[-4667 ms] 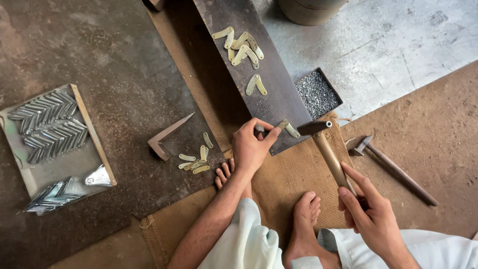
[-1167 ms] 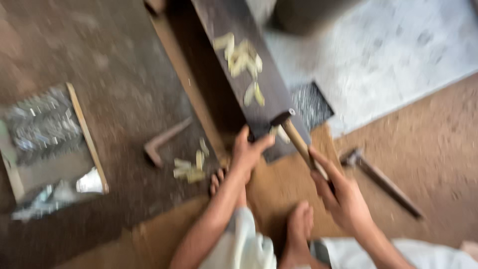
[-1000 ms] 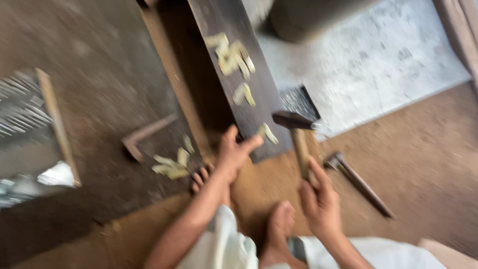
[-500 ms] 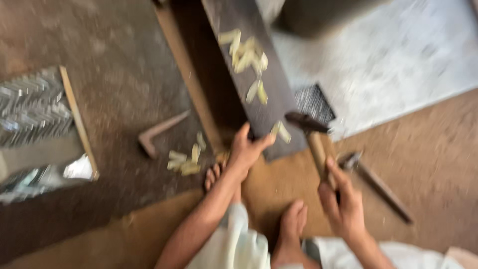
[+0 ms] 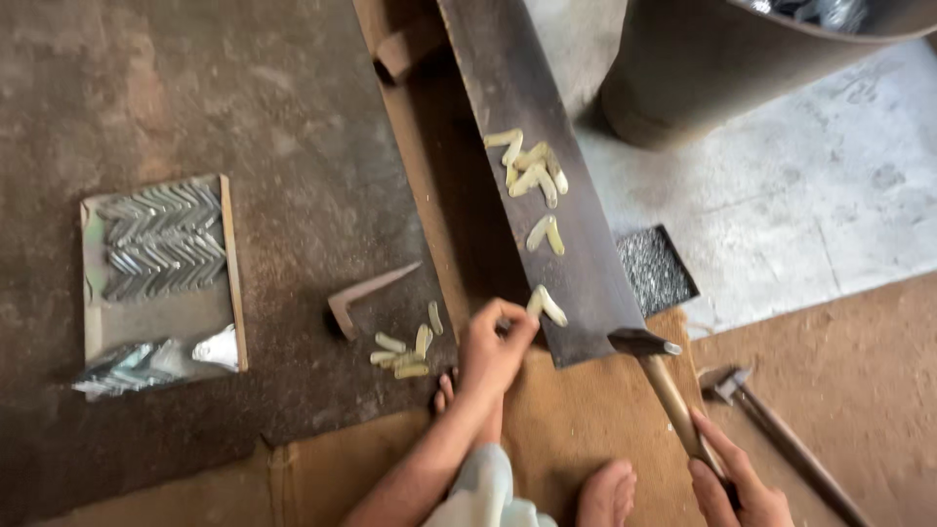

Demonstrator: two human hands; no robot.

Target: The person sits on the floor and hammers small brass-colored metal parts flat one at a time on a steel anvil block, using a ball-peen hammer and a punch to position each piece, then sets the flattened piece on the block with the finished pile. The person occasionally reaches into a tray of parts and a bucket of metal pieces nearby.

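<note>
My left hand [image 5: 493, 346] pinches a small pale oblong piece [image 5: 545, 305] at the near end of a long dark metal bar [image 5: 547, 195]. My right hand [image 5: 732, 483], at the bottom edge, grips the wooden handle of a hammer [image 5: 664, 385] whose dark head rests by the bar's near right corner. More pale pieces [image 5: 532, 171] lie in a cluster further up the bar. Another small heap of pale pieces [image 5: 405, 351] lies on the floor left of my left hand.
A board [image 5: 161, 268] with rows of shiny metal strips lies at the left. An angled wooden piece [image 5: 366, 293] sits near the floor heap. A tray of dark grit [image 5: 654, 273], a second hammer [image 5: 781, 434], a large drum [image 5: 722, 59] and my bare foot [image 5: 605, 493] are nearby.
The view has swung and steadied. The hammer head has come down from above the bar to its near right corner. My left hand stays at the piece on the bar's near end.
</note>
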